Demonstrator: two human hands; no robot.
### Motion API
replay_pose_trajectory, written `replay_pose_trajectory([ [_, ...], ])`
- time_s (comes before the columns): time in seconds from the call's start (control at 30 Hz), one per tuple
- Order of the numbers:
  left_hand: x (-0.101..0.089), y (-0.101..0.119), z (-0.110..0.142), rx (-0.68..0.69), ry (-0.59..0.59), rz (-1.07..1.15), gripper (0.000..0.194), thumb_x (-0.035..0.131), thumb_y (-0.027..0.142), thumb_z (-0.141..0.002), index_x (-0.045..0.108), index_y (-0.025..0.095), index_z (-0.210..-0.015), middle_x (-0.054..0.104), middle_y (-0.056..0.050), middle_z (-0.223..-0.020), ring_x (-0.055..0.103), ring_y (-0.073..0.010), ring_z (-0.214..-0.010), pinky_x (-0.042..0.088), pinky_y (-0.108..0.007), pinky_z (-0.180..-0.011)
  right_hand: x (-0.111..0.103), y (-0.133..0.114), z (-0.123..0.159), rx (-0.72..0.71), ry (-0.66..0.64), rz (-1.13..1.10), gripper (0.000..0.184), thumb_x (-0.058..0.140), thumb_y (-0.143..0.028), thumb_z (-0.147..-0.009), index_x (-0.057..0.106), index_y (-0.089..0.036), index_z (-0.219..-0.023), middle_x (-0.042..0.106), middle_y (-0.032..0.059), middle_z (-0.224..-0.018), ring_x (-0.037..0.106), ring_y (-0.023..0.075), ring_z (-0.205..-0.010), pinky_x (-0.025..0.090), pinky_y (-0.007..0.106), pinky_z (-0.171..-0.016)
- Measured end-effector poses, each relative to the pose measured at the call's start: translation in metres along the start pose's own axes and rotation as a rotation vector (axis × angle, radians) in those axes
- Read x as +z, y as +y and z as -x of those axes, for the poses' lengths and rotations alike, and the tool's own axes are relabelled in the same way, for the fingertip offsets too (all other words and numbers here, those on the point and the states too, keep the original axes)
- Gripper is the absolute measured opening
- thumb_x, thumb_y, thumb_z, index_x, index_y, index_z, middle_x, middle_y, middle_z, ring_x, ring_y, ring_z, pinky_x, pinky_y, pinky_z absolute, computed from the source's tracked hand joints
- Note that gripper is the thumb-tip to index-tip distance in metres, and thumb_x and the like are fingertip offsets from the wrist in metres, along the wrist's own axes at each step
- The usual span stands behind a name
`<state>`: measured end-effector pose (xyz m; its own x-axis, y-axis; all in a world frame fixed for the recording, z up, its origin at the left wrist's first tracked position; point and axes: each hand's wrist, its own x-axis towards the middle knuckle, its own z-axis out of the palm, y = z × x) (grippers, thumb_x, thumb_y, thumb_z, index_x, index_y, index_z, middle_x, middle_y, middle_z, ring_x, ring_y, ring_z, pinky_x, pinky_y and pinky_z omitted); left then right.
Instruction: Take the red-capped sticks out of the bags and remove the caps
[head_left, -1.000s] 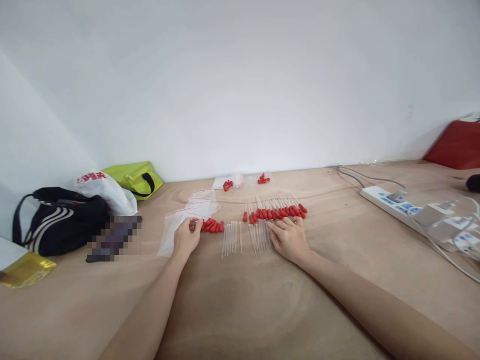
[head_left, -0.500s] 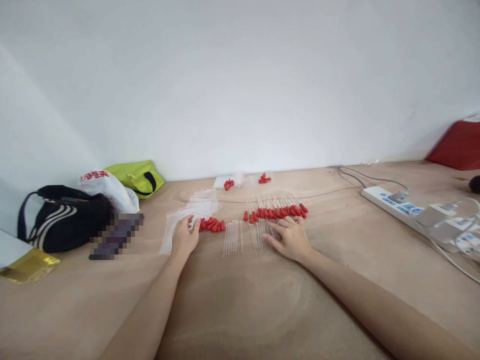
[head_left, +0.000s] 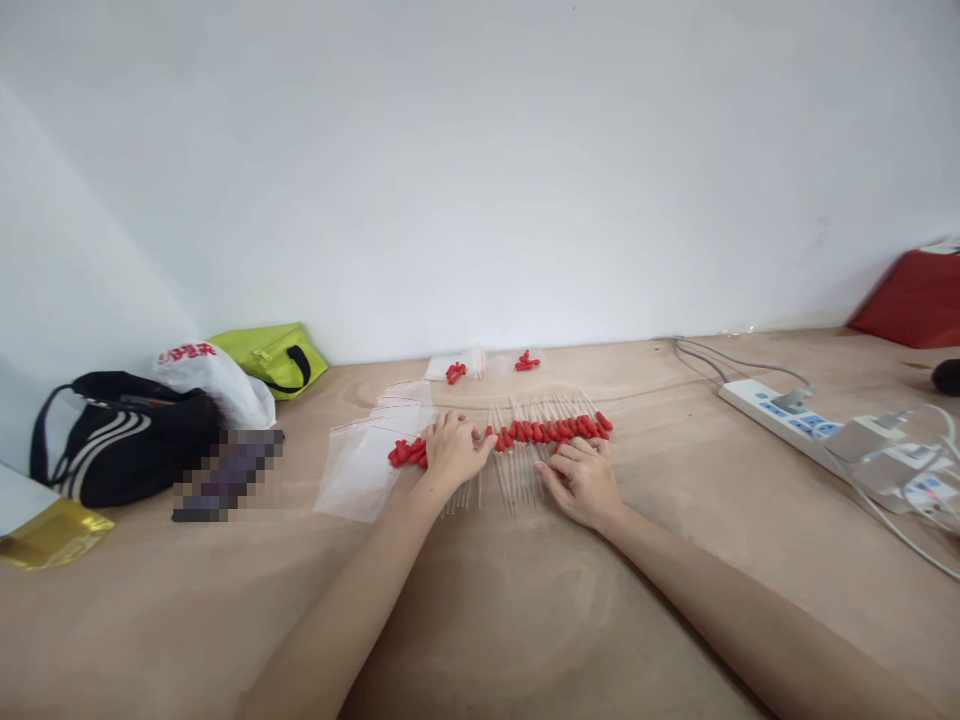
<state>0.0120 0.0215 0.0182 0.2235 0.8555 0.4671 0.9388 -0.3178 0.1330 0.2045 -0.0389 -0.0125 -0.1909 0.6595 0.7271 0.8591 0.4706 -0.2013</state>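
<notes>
Glass droppers with red rubber bulbs (head_left: pixel 555 431) lie side by side in two facing rows on the table, their thin clear tubes (head_left: pixel 512 485) pointing to the front and back. My left hand (head_left: pixel 452 450) is over the left part of the front row, fingers bent, thumb apart and close to a red bulb (head_left: pixel 502 440). It hides part of a heap of red bulbs (head_left: pixel 405 453). At the right of the front row, my right hand (head_left: pixel 583 484) has its fingers curled in on a dropper, its grip partly hidden. Clear zip bags (head_left: pixel 356 470) lie overlapped at the left.
Two bags holding red-bulbed pieces (head_left: pixel 455 373) lie by the wall. A white power strip (head_left: pixel 780 415) with chargers and cables is at the right, near a red bag (head_left: pixel 911 295). Black (head_left: pixel 142 440), white (head_left: pixel 217 380) and lime-green bags (head_left: pixel 262 355) stand at the left.
My left hand has moved right, from the zip bags to over the front droppers. The fingers of my right hand have curled in more, with the hand staying near the same place.
</notes>
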Motion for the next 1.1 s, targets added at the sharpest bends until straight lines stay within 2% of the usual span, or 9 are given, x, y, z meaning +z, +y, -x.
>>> replay_pose_trajectory([
  [0.17, 0.010, 0.002, -0.010, -0.059, -0.034, 0.016, 0.026, 0.059, 0.039, -0.069, 0.063, 0.018, -0.053, 0.059, -0.011, -0.093, 0.049, -0.0293, -0.091, 0.040, -0.044, -0.074, 0.001, 0.001, 0.000, 0.043, 0.057, -0.020, 0.036, 0.045, -0.031, -0.084, 0.056, -0.018, -0.052, 0.051, -0.0007, -0.052, 0.042, 0.0111, -0.061, 0.022, 0.031, -0.070],
  [0.33, 0.001, -0.008, 0.003, -0.102, 0.136, 0.014, 0.014, 0.060, 0.030, -0.067, 0.063, 0.019, -0.060, 0.059, -0.010, -0.090, 0.050, -0.0282, -0.088, 0.042, -0.043, -0.070, 0.002, 0.002, 0.001, 0.075, 0.077, -0.088, 0.029, 0.047, -0.030, -0.082, 0.059, -0.019, -0.058, 0.052, -0.0005, -0.055, 0.044, 0.0118, -0.062, 0.025, 0.032, -0.071],
  [0.43, -0.013, -0.015, 0.024, 0.038, 0.266, 0.017, 0.010, 0.059, 0.027, -0.069, 0.062, 0.018, -0.066, 0.059, -0.009, -0.093, 0.050, -0.0264, -0.089, 0.042, -0.041, -0.073, 0.002, 0.003, 0.001, 0.069, 0.106, -0.116, 0.020, 0.048, -0.032, -0.082, 0.064, -0.020, -0.083, 0.058, 0.0027, -0.073, 0.050, 0.0146, -0.074, 0.029, 0.032, -0.074],
  [0.53, -0.024, -0.019, 0.046, 0.222, 0.312, 0.046, 0.009, 0.055, 0.025, -0.073, 0.061, 0.019, -0.069, 0.060, -0.008, -0.091, 0.052, -0.0233, -0.089, 0.041, -0.039, -0.077, 0.000, 0.002, 0.001, 0.007, 0.109, -0.060, 0.037, 0.048, -0.038, -0.081, 0.055, -0.020, -0.111, 0.057, 0.0087, -0.103, 0.050, 0.0197, -0.094, 0.031, 0.035, -0.081],
  [0.63, -0.027, -0.017, 0.061, 0.358, 0.322, 0.058, 0.010, 0.053, 0.025, -0.075, 0.061, 0.019, -0.071, 0.062, -0.007, -0.089, 0.053, -0.0219, -0.089, 0.040, -0.037, -0.078, -0.004, -0.001, 0.001, -0.103, 0.036, 0.023, 0.046, 0.050, -0.043, -0.079, 0.049, -0.023, -0.120, 0.052, 0.0085, -0.117, 0.044, 0.0233, -0.108, 0.027, 0.039, -0.090],
  [0.73, -0.024, -0.011, 0.065, 0.443, 0.328, 0.079, 0.009, 0.054, 0.024, -0.075, 0.061, 0.020, -0.073, 0.063, -0.006, -0.086, 0.053, -0.0204, -0.087, 0.041, -0.036, -0.077, -0.004, -0.004, 0.002, -0.202, -0.032, 0.042, 0.042, 0.051, -0.043, -0.079, 0.050, -0.028, -0.118, 0.057, 0.0045, -0.114, 0.043, 0.0233, -0.111, 0.020, 0.044, -0.096],
  [0.87, -0.018, -0.005, 0.064, 0.511, 0.340, 0.123, 0.005, 0.056, 0.021, -0.075, 0.060, 0.019, -0.076, 0.064, -0.004, -0.085, 0.054, -0.0191, -0.084, 0.041, -0.035, -0.077, 0.000, -0.006, 0.003, -0.253, -0.039, -0.001, 0.029, 0.052, -0.039, -0.081, 0.057, -0.029, -0.108, 0.065, 0.0000, -0.099, 0.048, 0.0199, -0.105, 0.012, 0.047, -0.100],
  [1.0, -0.016, -0.004, 0.065, 0.510, 0.339, 0.146, 0.005, 0.056, 0.022, -0.075, 0.060, 0.019, -0.076, 0.064, -0.004, -0.084, 0.054, -0.0191, -0.084, 0.041, -0.035, -0.077, 0.003, -0.005, 0.004, -0.257, -0.023, -0.040, 0.016, 0.052, -0.035, -0.082, 0.064, -0.030, -0.093, 0.066, -0.0025, -0.092, 0.050, 0.0184, -0.102, 0.009, 0.047, -0.100],
  [1.1, -0.017, -0.003, 0.065, 0.493, 0.302, 0.159, 0.009, 0.055, 0.025, -0.077, 0.061, 0.019, -0.079, 0.064, -0.006, -0.092, 0.054, -0.0204, -0.091, 0.041, -0.036, -0.080, 0.003, -0.006, 0.004, -0.256, -0.012, -0.063, 0.013, 0.053, -0.033, -0.082, 0.065, -0.030, -0.086, 0.066, -0.0031, -0.090, 0.050, 0.0179, -0.100, 0.008, 0.047, -0.099],
])
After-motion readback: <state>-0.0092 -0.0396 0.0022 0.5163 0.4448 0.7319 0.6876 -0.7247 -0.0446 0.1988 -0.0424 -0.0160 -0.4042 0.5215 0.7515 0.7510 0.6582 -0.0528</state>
